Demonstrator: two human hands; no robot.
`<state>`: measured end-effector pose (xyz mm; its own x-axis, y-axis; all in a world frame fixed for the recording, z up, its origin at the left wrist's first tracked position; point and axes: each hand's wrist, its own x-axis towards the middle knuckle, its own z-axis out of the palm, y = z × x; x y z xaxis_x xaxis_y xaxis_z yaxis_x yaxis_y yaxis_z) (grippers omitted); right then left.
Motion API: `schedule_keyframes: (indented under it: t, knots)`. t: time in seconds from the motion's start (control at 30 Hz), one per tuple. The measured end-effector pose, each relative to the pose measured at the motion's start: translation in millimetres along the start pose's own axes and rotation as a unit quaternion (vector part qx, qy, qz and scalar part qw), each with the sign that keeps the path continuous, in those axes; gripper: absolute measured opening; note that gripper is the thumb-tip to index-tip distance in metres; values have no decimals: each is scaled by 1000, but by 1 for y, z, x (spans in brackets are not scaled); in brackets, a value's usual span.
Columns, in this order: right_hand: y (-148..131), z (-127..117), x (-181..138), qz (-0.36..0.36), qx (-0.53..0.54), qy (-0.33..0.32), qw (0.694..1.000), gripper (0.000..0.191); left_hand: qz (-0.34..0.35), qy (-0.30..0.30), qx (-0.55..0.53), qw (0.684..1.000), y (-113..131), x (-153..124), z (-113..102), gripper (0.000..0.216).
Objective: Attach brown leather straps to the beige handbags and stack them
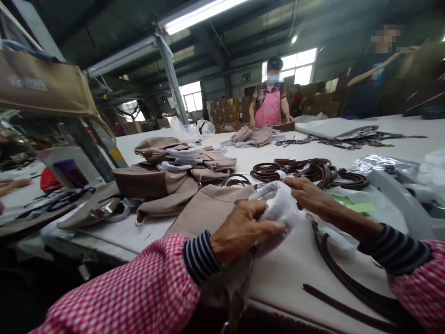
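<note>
My left hand (pixel 239 229) grips a loop wrapped in white tissue (pixel 281 199), which looks like the covered handle of a taupe fabric handbag (pixel 201 208). Thumb and fingers close on the near side of the wrapping. On its far side, my right hand (pixel 306 195) has its fingers bent against the top of the same wrapping; their tips are partly hidden. The handbag lies beneath my left forearm, and its lower part hangs over the table's front edge. A long dark brown leather strap (pixel 342 283) curves across the table under my right forearm.
Taupe bags (pixel 163 181) are heaped at left. Coiled brown straps (pixel 306 169) lie beyond my hands, near a grey machine (pixel 399 199) and green paper (pixel 361 207). A person in a pink apron (pixel 271 106) stands across the white table (pixel 278 278); another person (pixel 368 79) stands at far right.
</note>
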<state>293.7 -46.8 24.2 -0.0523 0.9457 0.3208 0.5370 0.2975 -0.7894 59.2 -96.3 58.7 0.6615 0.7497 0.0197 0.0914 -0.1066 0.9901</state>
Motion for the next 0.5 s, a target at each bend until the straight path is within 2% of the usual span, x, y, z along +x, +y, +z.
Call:
schedule_keyframes:
  t: [0.1, 0.17, 0.2, 0.27, 0.37, 0.4, 0.43, 0.5]
  knots:
    - [-6, -10, -3, 13, 15, 67, 998, 25, 21, 121, -97, 988, -7, -4, -14, 29]
    - [-16, -9, -4, -44, 15, 115, 992, 24, 37, 198, -142, 969, -15, -5, -23, 33]
    - [-23, -7, -5, -83, 13, 113, 990, 23, 38, 230, -149, 961, -20, -4, -26, 35]
    - [-36, 3, -7, -158, -3, 60, 986, 20, 22, 287, -110, 951, -28, -3, -33, 38]
    - [-46, 30, -15, -213, -67, -66, 973, 19, 15, 357, 91, 929, -30, -6, -52, 38]
    - [-45, 42, -18, -225, -99, -88, 965, 20, 52, 367, 192, 909, -30, -9, -63, 48]
    - [-40, 55, -20, -240, -139, -108, 955, 27, 113, 354, 300, 879, -30, -12, -76, 60]
    - [-26, 82, -23, -302, -205, -132, 922, 43, 211, 246, 506, 799, -37, -18, -107, 70]
